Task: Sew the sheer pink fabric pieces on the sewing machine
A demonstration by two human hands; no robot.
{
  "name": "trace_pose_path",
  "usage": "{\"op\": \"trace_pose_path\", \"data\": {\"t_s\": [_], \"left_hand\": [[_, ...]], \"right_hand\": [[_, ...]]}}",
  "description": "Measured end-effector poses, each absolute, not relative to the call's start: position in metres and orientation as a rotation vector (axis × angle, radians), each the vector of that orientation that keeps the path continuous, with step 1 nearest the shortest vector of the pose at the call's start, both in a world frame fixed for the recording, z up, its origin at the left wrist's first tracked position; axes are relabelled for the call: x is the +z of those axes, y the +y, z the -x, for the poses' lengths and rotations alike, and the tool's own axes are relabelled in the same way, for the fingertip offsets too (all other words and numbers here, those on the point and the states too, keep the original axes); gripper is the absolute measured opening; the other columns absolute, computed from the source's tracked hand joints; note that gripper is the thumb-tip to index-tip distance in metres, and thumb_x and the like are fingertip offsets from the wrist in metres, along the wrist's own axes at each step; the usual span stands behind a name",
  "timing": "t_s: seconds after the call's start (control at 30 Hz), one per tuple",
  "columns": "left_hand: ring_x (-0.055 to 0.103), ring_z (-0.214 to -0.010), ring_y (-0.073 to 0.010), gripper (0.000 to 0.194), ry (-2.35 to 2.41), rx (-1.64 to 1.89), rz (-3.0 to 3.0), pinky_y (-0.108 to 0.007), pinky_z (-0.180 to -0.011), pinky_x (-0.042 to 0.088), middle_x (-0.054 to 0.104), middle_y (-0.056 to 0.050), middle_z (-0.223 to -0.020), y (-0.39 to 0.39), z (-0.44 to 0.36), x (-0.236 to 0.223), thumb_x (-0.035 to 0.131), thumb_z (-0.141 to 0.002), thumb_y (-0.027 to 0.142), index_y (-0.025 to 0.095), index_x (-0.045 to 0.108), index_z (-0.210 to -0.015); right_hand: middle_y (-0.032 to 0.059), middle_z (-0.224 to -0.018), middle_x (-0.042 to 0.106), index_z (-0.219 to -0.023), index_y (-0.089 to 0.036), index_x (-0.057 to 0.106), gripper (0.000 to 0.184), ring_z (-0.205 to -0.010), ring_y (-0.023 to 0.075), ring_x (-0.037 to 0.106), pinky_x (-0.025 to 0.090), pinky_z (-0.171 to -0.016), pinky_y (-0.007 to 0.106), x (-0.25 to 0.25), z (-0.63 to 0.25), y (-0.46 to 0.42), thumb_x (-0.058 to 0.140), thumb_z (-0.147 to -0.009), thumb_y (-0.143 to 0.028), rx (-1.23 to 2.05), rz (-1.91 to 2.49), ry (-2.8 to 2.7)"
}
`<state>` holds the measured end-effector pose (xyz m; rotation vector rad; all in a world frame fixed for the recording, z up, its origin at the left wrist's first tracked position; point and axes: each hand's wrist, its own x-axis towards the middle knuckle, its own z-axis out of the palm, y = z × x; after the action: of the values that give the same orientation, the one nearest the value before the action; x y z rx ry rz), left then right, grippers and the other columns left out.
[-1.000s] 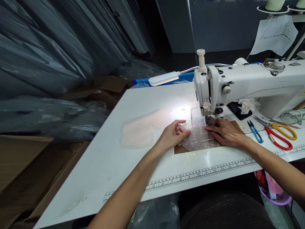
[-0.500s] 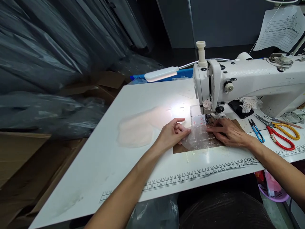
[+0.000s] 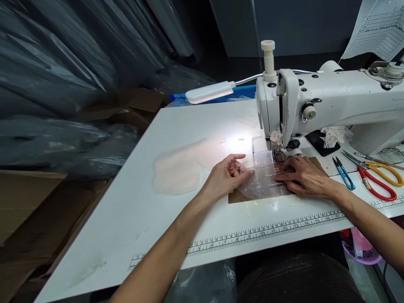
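Observation:
A thin translucent sheet [image 3: 263,185] lies on the white table [image 3: 176,219], its far end under the presser foot [image 3: 278,156] of a white sewing machine [image 3: 328,101]. My left hand [image 3: 225,176] pinches the sheet's left edge with curled fingers. My right hand [image 3: 306,176] lies flat on its right side, fingers stretched toward the needle. A brown patch [image 3: 235,197] shows beneath the sheet.
A pale pink fabric piece [image 3: 179,168] lies left of my hands. Blue thread snips [image 3: 344,173] and red and yellow scissors [image 3: 377,179] sit to the right. A gooseneck lamp [image 3: 208,92] lights the needle area. A printed ruler [image 3: 268,231] runs along the table's front edge. Cardboard boxes [image 3: 38,206] stand at left.
My right hand has slid slightly back from the presser foot along the sheet. My left hand keeps its pinch. The view has drifted a little.

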<state>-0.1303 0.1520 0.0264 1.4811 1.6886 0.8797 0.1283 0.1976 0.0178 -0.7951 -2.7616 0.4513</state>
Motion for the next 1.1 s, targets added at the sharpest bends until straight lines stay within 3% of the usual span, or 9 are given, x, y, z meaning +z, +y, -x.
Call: {"op": "trace_pose_path", "data": {"t_s": [0.13,0.23,0.33,0.57,1.1], "left_hand": [[0.055,-0.068,-0.0157,0.031,1.841,0.928,-2.092,-0.028,-0.056,0.045,0.065,-0.007,-0.095,0.154,0.124,0.026,0.061,-0.083,0.046,0.02,0.071,-0.098],[0.061,-0.087,-0.0246,0.03,1.592,0.674,-2.536,-0.037,-0.071,0.048,0.068,-0.012,-0.106,0.164,0.115,0.027,0.05,-0.09,0.04,0.019,0.072,-0.095],[0.062,-0.097,-0.0271,0.031,1.371,0.401,-2.694,-0.044,-0.086,0.046,0.068,-0.013,-0.118,0.178,0.11,0.026,0.045,-0.094,0.034,0.018,0.07,-0.102],[0.059,-0.099,-0.0293,0.039,1.29,0.189,-2.825,-0.043,-0.084,0.044,0.061,-0.013,-0.135,0.195,0.113,0.02,0.04,-0.096,0.034,0.015,0.066,-0.119],[0.056,-0.099,-0.0275,0.046,1.245,0.373,-2.996,-0.044,-0.086,0.041,0.064,-0.012,-0.132,0.196,0.119,0.01,0.038,-0.099,0.039,0.012,0.062,-0.127]], "right_hand": [[0.0097,-0.117,0.057,-0.123,-0.032,0.069,0.037,-0.108,0.0262,0.049,0.043,-0.094,0.047,0.017,-0.128,0.196,0.054,-0.092,-0.019,0.434,0.805,-2.757],[0.0096,-0.116,0.057,-0.122,-0.032,0.069,0.036,-0.107,0.0261,0.049,0.043,-0.093,0.046,0.015,-0.128,0.195,0.053,-0.092,-0.02,0.405,0.797,-2.741],[0.0095,-0.114,0.057,-0.122,-0.034,0.069,0.036,-0.106,0.0259,0.05,0.043,-0.091,0.046,0.011,-0.129,0.195,0.052,-0.093,-0.02,0.371,0.788,-2.718],[0.0095,-0.113,0.059,-0.119,-0.029,0.07,0.032,-0.106,0.0257,0.051,0.043,-0.09,0.045,0.007,-0.128,0.196,0.052,-0.093,-0.021,0.369,0.825,-2.684],[0.0103,-0.115,0.059,-0.124,-0.027,0.067,0.034,-0.106,0.0251,0.052,0.047,-0.09,0.045,0.002,-0.128,0.197,0.05,-0.095,-0.025,0.358,0.797,-2.662]]}}
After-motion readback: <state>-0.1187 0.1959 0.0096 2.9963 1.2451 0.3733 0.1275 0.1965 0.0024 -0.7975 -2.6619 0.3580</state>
